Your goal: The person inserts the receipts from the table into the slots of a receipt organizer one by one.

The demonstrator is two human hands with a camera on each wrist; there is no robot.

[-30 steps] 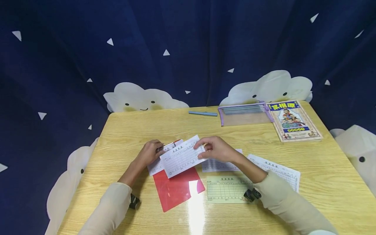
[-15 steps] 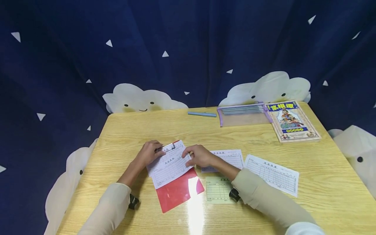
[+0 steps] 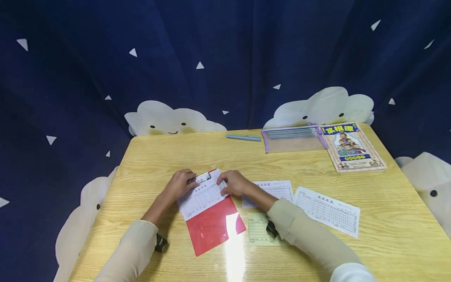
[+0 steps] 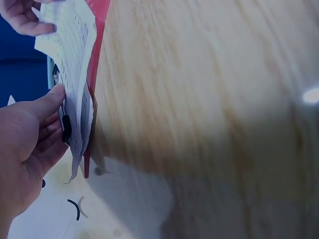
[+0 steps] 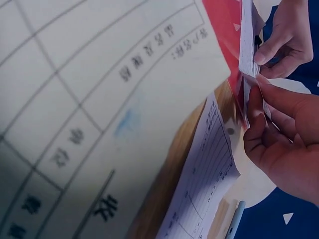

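Note:
A red clipboard [image 3: 211, 229] lies tilted on the wooden table, a metal clip [image 3: 203, 178] along its far edge. My left hand [image 3: 179, 186] grips it at the clip; in the left wrist view its thumb [image 4: 50, 99] presses there, with the other fingers curled behind. White printed receipt forms overlap on the board's upper half. My right hand [image 3: 234, 183] pinches the top form [image 3: 204, 201] at its right edge, between thumb and fingers. In the left wrist view the papers [image 4: 75, 55] stand slightly apart at their lower ends. Whether the clip bites on the top form cannot be seen.
Right of the clipboard lie a white form [image 3: 276, 190] and a green form [image 3: 258, 231], both partly under the right arm, and another white form [image 3: 327, 211]. Farther back are a blue pen [image 3: 243, 138], a mesh pencil pouch [image 3: 296, 141] and a book [image 3: 352, 148].
My right hand has brought the top form left and down onto the clipboard, then slid it slightly up toward the clip. My left hand has stayed at the clip.

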